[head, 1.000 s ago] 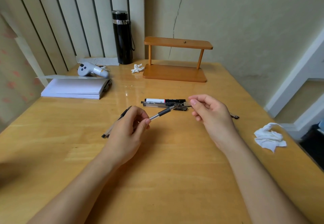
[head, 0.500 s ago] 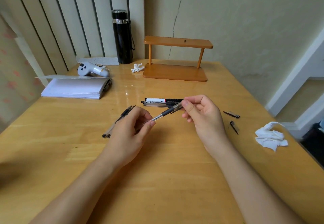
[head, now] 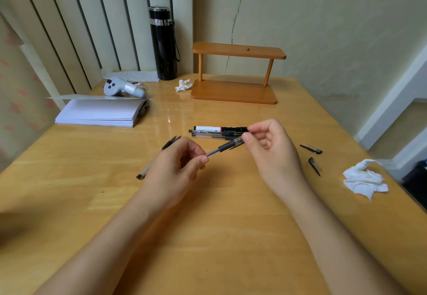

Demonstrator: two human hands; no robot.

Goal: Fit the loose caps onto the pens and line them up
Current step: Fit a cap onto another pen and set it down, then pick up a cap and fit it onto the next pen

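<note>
Your left hand (head: pixel 172 170) holds a clear-barrelled pen with a black rubber grip (head: pixel 223 148) above the glossy yellow wooden tabletop (head: pixel 208 237); thumb and forefinger pinch the barrel just below the grip, the other fingers curled in. The pen slants up and to the right.

Your right hand (head: pixel 271 154) meets its upper end. Thumb and forefinger are pressed together on a small dark cap (head: pixel 238 143) at the tip of the pen. The cap appears partly seated, but your fingertips hide the joint, so this cannot be confirmed.

Just behind both hands, a row of capped pens (head: pixel 215 133) lies side by side, parallel to the far edge: a white-and-black marker-style pen at the back, clear-barrelled pens in front, touching one another.

Partly under your left hand, two uncapped clear pens (head: pixel 159 156) lie diagonally, tips pointing away from you.

Right of your right hand, two loose black caps rest on the tabletop, apart from each other: the farther cap (head: pixel 310 148) and the nearer cap (head: pixel 314 166).

Near the right edge lies a crumpled white tissue (head: pixel 364 180). At the far side stand a small two-tier wooden shelf (head: pixel 235 73) and a tall black flask (head: pixel 163 43). At far left lie a stack of white paper (head: pixel 101 112) and a white handheld controller (head: pixel 122 87).
</note>
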